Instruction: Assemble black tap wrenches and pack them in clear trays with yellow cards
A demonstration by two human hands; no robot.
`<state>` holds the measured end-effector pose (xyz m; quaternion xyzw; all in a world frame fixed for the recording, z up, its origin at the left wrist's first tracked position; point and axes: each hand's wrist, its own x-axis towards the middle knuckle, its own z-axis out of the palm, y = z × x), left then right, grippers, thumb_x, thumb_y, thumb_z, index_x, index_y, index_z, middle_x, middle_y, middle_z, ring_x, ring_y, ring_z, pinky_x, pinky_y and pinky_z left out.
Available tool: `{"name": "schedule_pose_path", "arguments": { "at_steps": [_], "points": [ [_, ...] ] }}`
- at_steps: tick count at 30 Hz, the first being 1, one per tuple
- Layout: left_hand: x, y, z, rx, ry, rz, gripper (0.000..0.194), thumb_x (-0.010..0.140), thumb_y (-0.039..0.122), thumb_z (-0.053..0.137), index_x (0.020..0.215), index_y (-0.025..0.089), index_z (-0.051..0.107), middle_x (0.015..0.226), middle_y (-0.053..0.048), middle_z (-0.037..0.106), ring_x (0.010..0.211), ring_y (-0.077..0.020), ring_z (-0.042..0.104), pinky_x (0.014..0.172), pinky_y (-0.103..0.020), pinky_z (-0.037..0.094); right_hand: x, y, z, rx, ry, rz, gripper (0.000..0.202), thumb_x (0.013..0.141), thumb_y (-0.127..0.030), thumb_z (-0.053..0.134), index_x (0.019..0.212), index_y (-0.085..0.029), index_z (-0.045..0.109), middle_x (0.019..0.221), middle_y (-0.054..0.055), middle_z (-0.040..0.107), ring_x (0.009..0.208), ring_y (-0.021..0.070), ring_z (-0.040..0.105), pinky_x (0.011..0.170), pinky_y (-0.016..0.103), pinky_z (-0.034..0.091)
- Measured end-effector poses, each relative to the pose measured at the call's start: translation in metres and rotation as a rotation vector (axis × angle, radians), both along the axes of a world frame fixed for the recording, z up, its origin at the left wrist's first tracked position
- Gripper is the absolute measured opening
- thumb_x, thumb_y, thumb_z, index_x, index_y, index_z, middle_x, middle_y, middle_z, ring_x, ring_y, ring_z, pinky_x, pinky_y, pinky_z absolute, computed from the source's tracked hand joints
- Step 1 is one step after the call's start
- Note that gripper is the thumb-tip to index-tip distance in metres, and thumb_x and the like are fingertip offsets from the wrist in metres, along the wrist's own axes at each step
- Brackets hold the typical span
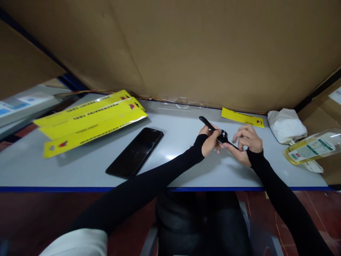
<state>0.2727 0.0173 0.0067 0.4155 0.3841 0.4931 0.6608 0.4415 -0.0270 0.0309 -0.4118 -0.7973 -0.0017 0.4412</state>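
Observation:
A black spokeshave [223, 137] with two slim handles and small bright screws on its body is held slantwise above the table. My left hand [210, 141] is closed around it at the body and the inner end of the far-left handle, thumb on top. At the other handle is my right hand [246, 144], its thumb stretched along the near side toward the body. The right index finger bends down to that handle, while the other fingers are curled and lifted. Part of the right handle is hidden behind these fingers.
Several yellow printed cards [96, 133] lie overlapping at left, beside a black phone [135, 152]. Another yellow card [242, 117] is near the back wall. White cloth [287, 124] and a bottle of yellow liquid [313, 146] are at right. A blue edge [80, 189] borders the grey table.

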Motion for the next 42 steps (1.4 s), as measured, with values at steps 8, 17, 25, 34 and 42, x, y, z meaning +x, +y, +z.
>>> {"name": "schedule_pose_path", "arguments": {
  "at_steps": [8,17,25,34,42],
  "points": [
    [0.0008,-0.001,-0.0024,-0.009,-0.015,0.001,0.033,0.077,0.032,0.073,0.091,0.022,0.046,0.06,0.003,0.064,0.039,-0.0207,0.064,0.03,-0.024,0.043,0.0007,0.0039,-0.001,0.116,-0.005,-0.044,0.045,0.079,-0.042,0.089,0.065,-0.025,0.05,0.075,0.003,0.06,0.077,0.0229,0.057,0.071,0.041,0.052],
    [0.0022,-0.0014,-0.0008,0.01,-0.011,0.02,0.031,0.075,0.032,0.072,0.089,0.022,0.046,0.059,0.004,0.062,0.036,-0.0189,0.061,0.028,-0.024,0.042,0.0008,0.0018,0.0002,0.129,0.029,0.024,0.048,0.077,-0.035,0.092,0.061,-0.024,0.048,0.07,0.002,0.059,0.074,0.0213,0.054,0.071,0.039,0.049],
    [0.0019,-0.0014,-0.0004,-0.009,-0.001,0.011,0.029,0.078,0.031,0.07,0.091,0.022,0.046,0.06,0.004,0.062,0.037,-0.0194,0.061,0.029,-0.024,0.041,0.0014,0.003,-0.0002,0.153,-0.001,-0.009,0.048,0.081,-0.036,0.088,0.06,-0.024,0.047,0.068,0.002,0.059,0.076,0.021,0.055,0.071,0.038,0.049],
    [0.0022,-0.0009,-0.0019,-0.001,0.006,0.014,0.027,0.078,0.028,0.066,0.094,0.022,0.045,0.061,0.003,0.063,0.039,-0.02,0.063,0.029,-0.024,0.042,-0.0011,0.0022,0.0006,0.117,0.017,-0.025,0.041,0.082,-0.039,0.087,0.065,-0.025,0.052,0.069,0.002,0.058,0.07,0.0198,0.052,0.069,0.038,0.048],
    [0.0018,-0.0006,-0.001,0.001,0.013,-0.004,0.026,0.081,0.029,0.066,0.094,0.022,0.044,0.062,0.003,0.064,0.037,-0.018,0.061,0.03,-0.023,0.042,0.0029,0.0027,-0.0024,0.1,0.004,0.011,0.033,0.081,-0.036,0.088,0.071,-0.025,0.059,0.078,0.004,0.065,0.078,0.0212,0.056,0.074,0.039,0.051]
  ]
}}
